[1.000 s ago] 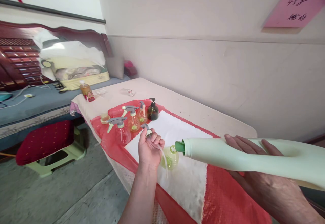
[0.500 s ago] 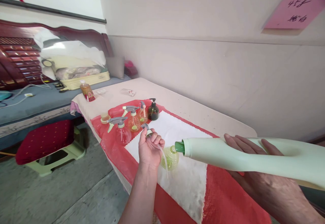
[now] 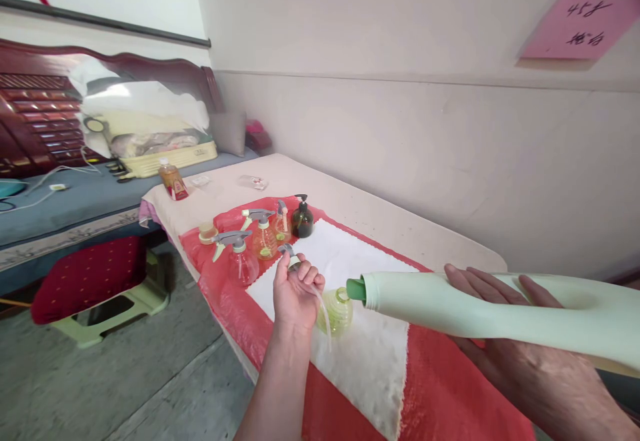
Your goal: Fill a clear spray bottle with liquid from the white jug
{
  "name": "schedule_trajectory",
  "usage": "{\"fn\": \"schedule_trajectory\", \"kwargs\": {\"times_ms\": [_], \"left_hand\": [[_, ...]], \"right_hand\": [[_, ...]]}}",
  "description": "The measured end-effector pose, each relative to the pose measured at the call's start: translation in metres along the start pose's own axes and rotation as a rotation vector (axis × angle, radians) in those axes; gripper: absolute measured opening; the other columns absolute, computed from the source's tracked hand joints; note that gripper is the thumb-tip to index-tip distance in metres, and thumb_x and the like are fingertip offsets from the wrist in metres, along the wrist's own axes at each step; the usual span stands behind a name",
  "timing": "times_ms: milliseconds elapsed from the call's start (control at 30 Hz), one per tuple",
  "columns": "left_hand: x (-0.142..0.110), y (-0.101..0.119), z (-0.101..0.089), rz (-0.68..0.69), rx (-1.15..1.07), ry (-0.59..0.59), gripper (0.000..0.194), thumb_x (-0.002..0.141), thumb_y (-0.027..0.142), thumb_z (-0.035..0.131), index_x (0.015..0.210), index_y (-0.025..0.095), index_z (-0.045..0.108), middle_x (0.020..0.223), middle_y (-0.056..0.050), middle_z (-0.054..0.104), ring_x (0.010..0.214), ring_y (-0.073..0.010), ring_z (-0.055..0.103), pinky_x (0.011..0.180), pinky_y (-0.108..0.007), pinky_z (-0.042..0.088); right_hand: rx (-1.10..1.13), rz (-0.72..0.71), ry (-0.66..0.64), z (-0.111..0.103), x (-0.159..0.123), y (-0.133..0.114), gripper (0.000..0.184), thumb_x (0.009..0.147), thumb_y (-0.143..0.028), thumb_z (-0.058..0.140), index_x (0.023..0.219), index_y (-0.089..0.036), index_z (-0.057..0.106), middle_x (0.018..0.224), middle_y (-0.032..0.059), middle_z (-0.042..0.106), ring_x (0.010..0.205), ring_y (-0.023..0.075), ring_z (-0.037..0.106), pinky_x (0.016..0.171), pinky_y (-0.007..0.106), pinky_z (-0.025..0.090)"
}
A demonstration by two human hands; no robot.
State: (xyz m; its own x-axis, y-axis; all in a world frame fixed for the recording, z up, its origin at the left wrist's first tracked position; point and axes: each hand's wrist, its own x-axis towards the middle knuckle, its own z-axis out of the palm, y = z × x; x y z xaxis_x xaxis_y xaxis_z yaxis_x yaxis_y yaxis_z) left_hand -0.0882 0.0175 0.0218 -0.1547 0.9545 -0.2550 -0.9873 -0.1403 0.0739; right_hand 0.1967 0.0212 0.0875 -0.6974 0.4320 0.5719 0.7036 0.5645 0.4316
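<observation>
Jug [image 3: 500, 311] of pale green plastic lies nearly level in my right hand [image 3: 505, 334], fingers wrapped round its body, its green spout [image 3: 356, 289] tipped just over the mouth of a small round yellow-green bottle [image 3: 336, 309]. That bottle stands on the white cloth [image 3: 365, 354] over the red sheet [image 3: 440, 394] on the desk [image 3: 350, 201]. My left hand [image 3: 295, 291] is closed in a grip on a grey spray head [image 3: 289, 253], its clear tube [image 3: 324, 314] hanging beside the bottle. Further along the red sheet stand other spray bottles [image 3: 250, 247] and a dark pump bottle [image 3: 302, 217].
</observation>
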Motion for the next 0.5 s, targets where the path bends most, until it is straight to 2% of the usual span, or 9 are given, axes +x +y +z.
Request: {"fn": "schedule_trajectory", "kwargs": {"times_ms": [100,233,500], "left_hand": [[0.0003,-0.0001,-0.0002,0.006,0.005,0.002,0.022,0.088,0.035,0.061,0.079,0.015,0.057,0.054,0.009,0.030,0.044,-0.0052,0.036,0.052,-0.022,0.039],[0.0014,0.0001,-0.0018,0.008,0.019,-0.016,0.023,0.087,0.036,0.062,0.078,0.016,0.058,0.054,0.009,0.030,0.044,-0.0053,0.036,0.052,-0.021,0.039],[0.0016,0.0006,-0.0018,0.008,0.014,-0.015,0.022,0.086,0.036,0.063,0.078,0.015,0.058,0.054,0.009,0.031,0.044,-0.0052,0.035,0.052,-0.021,0.038]], "right_hand": [[-0.002,-0.009,0.011,-0.0020,0.0022,-0.0001,0.056,0.096,-0.025,0.042,0.151,-0.019,0.030,0.122,0.0136,0.067,0.111,0.0373,0.063,0.098,0.063,0.042],[-0.032,-0.045,0.010,-0.0050,0.0044,-0.0009,0.052,0.097,-0.020,0.035,0.148,-0.020,0.034,0.121,0.0147,0.067,0.109,0.0391,0.064,0.094,0.065,0.044],[-0.022,-0.020,0.012,-0.0057,0.0057,-0.0024,0.050,0.097,-0.027,0.037,0.146,-0.017,0.036,0.119,0.0145,0.068,0.108,0.0373,0.064,0.097,0.063,0.043]]}}
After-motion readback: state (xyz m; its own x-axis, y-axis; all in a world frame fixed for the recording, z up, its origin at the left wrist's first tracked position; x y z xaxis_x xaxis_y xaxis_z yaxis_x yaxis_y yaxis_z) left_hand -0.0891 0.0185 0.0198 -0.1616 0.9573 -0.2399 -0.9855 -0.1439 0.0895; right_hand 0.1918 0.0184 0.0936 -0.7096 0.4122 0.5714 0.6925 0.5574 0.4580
